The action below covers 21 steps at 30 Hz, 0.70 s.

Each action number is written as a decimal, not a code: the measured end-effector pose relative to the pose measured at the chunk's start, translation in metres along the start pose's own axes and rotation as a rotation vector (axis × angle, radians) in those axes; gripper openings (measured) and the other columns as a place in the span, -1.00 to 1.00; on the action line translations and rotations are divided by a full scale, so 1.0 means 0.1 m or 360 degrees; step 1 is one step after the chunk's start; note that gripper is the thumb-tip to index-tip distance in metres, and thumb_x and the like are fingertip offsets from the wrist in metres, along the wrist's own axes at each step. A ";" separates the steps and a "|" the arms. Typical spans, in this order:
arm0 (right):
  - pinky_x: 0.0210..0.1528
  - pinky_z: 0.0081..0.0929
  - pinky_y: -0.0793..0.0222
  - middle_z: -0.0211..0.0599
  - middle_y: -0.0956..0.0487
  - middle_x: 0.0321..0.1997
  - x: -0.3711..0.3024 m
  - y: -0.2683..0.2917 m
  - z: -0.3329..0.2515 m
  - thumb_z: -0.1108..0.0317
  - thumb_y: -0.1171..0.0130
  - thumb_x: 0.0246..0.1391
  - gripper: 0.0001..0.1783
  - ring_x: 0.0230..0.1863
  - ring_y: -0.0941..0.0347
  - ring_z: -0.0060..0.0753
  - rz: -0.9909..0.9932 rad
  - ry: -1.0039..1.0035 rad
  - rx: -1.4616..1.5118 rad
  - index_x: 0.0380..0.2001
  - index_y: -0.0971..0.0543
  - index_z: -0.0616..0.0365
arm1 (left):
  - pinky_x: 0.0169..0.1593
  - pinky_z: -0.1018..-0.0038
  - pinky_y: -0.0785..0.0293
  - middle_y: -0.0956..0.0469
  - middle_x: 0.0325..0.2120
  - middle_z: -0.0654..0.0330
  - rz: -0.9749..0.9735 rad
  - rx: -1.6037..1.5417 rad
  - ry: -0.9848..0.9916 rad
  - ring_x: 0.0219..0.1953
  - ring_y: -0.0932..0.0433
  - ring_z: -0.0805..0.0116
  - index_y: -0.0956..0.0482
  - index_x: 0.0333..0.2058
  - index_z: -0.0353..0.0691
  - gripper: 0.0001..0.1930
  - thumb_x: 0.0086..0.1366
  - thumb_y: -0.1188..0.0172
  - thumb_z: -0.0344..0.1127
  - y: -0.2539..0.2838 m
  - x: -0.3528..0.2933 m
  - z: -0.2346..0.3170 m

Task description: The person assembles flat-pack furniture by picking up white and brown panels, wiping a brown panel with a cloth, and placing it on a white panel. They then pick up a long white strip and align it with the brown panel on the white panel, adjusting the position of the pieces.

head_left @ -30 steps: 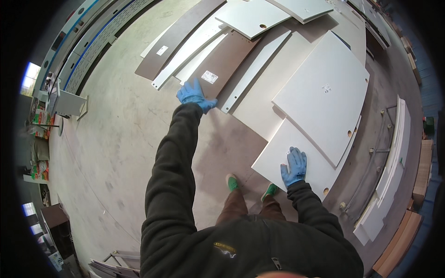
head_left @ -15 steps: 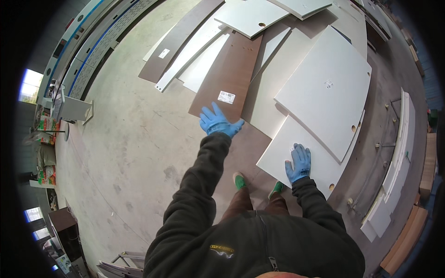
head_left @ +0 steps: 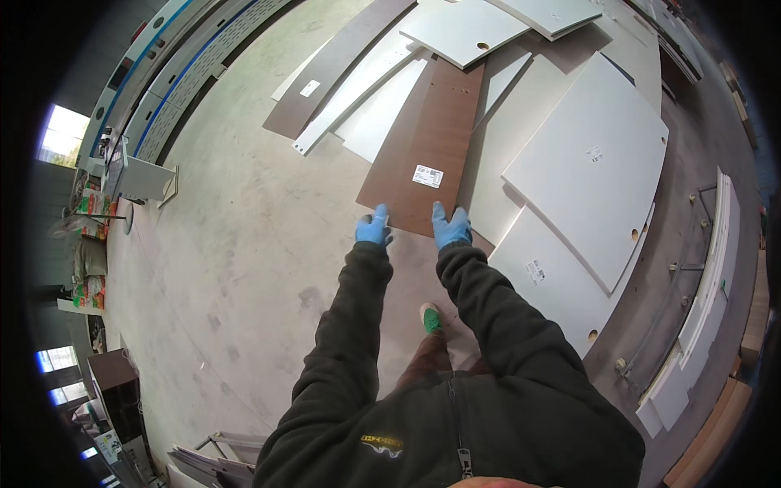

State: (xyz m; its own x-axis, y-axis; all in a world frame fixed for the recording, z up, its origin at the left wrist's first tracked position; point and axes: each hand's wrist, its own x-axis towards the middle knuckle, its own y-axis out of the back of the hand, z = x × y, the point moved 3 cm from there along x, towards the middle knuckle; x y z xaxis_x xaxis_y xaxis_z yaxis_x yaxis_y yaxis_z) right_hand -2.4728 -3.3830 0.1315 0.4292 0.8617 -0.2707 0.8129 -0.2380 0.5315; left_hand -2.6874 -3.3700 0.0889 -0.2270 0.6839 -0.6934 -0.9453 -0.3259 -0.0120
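A long brown wood-grain panel (head_left: 435, 134) with a white sticker lies on the concrete floor, its near end toward me. My left hand (head_left: 373, 227), in a blue glove, rests at the panel's near left corner. My right hand (head_left: 451, 226), also gloved in blue, grips the near edge a little to the right. Both dark sleeves reach forward from the lower edge. My green shoe (head_left: 430, 319) shows below the hands.
White panels (head_left: 590, 159) with drilled holes lie overlapped to the right and beyond, a dark brown strip (head_left: 333, 65) and white strips (head_left: 358, 85) at the far left. More boards are stacked at the right edge (head_left: 704, 301). Bare concrete (head_left: 236, 260) spreads left.
My right hand left the white panel at the right and came to the brown panel's near edge. My left hand shifted to its left corner. The view has moved closer over the panel.
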 end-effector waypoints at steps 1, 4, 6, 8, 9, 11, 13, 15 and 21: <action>0.15 -0.07 -0.50 0.34 -0.62 0.08 0.07 -0.07 -0.01 -0.18 -0.29 0.23 -0.22 0.10 -0.60 0.29 -0.0089 -0.0131 0.0022 0.04 -0.56 0.48 | -0.09 0.00 -0.65 -0.62 0.00 0.00 -0.0160 -0.0023 0.0003 -0.07 -0.70 0.08 -0.49 0.11 -0.28 -0.43 0.38 -0.35 0.07 -0.06 0.04 0.02; -0.05 -0.10 -0.56 0.20 -0.68 -0.04 0.17 -0.14 0.05 -0.19 -0.27 0.25 -0.27 -0.07 -0.66 0.15 -0.0212 -0.0317 0.0264 -0.05 -0.59 0.43 | -0.14 -0.01 -0.70 -0.67 -0.09 0.04 -0.0218 -0.0600 0.0160 -0.13 -0.71 0.01 -0.53 0.06 -0.27 -0.59 0.45 -0.28 -0.08 -0.21 0.12 0.02; -0.24 -0.17 -0.61 0.06 -0.71 -0.12 0.14 -0.18 0.11 -0.18 -0.26 0.28 -0.32 -0.20 -0.70 0.01 -0.0167 -0.0337 0.0501 -0.08 -0.61 0.40 | -0.18 0.01 -0.71 -0.68 -0.11 0.04 -0.0148 -0.0694 0.0157 -0.16 -0.72 0.03 -0.54 0.04 -0.28 -0.65 0.46 -0.25 -0.14 -0.26 0.19 -0.01; -0.40 -0.26 -0.60 -0.07 -0.71 -0.19 0.03 -0.23 0.16 -0.16 -0.25 0.31 -0.35 -0.30 -0.70 -0.13 -0.0175 -0.0251 0.0652 -0.08 -0.62 0.37 | -0.21 0.14 -0.67 -0.63 -0.24 0.08 -0.0125 -0.0690 0.0105 -0.24 -0.66 0.16 -0.55 -0.06 -0.36 -0.64 0.38 -0.33 -0.16 -0.26 0.28 -0.03; -0.46 -0.31 -0.58 -0.12 -0.70 -0.23 -0.05 -0.25 0.17 -0.15 -0.25 0.31 -0.36 -0.34 -0.69 -0.21 -0.0186 -0.0180 0.0703 -0.07 -0.62 0.36 | -0.23 0.20 -0.65 -0.60 -0.30 0.10 -0.0126 -0.0686 0.0080 -0.28 -0.63 0.23 -0.55 -0.10 -0.40 -0.63 0.34 -0.36 -0.18 -0.23 0.32 -0.04; -0.54 -0.37 -0.55 -0.16 -0.69 -0.28 -0.23 -0.25 0.22 -0.14 -0.25 0.32 -0.38 -0.41 -0.67 -0.29 -0.0239 -0.0236 0.0769 -0.06 -0.62 0.33 | -0.18 0.27 -0.64 -0.61 -0.29 0.09 -0.0209 -0.0487 0.0092 -0.28 -0.63 0.25 -0.58 -0.08 -0.40 -0.57 0.36 -0.34 -0.08 -0.16 0.36 -0.03; -0.55 -0.37 -0.54 -0.16 -0.69 -0.31 -0.43 -0.23 0.28 -0.14 -0.25 0.32 -0.40 -0.45 -0.66 -0.31 -0.0325 -0.0497 0.0828 -0.05 -0.62 0.30 | -0.16 0.31 -0.62 -0.62 -0.27 0.11 -0.0281 -0.0172 0.0108 -0.29 -0.62 0.27 -0.60 -0.06 -0.39 -0.51 0.38 -0.30 0.01 -0.08 0.33 -0.01; -0.59 -0.41 -0.49 -0.26 -0.67 -0.33 -0.60 -0.18 0.30 -0.11 -0.21 0.37 -0.46 -0.57 -0.61 -0.36 -0.0335 -0.0486 0.0795 -0.03 -0.62 0.24 | -0.16 0.33 -0.59 -0.64 -0.26 0.13 -0.0351 0.0248 0.0121 -0.30 -0.61 0.28 -0.61 -0.04 -0.37 -0.46 0.42 -0.24 0.11 -0.02 0.29 0.01; -0.61 -0.44 -0.46 -0.34 -0.64 -0.38 -1.02 -0.13 0.54 -0.08 -0.22 0.37 -0.50 -0.55 -0.60 -0.40 -0.0422 -0.0543 0.0846 -0.05 -0.61 0.20 | -0.11 0.35 -0.60 -0.69 -0.19 0.13 -0.0843 -0.0153 0.0299 -0.21 -0.64 0.28 -0.61 -0.09 -0.23 -0.51 0.54 -0.07 0.16 0.02 0.51 -0.22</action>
State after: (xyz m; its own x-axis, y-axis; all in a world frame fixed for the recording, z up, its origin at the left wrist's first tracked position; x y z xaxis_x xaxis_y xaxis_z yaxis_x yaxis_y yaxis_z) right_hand -2.5063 -3.4923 0.1089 0.2184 0.7526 -0.6212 0.9531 -0.3013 -0.0299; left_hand -2.6961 -3.3498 0.0379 0.3262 0.6452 -0.6908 -0.8911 -0.0341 -0.4526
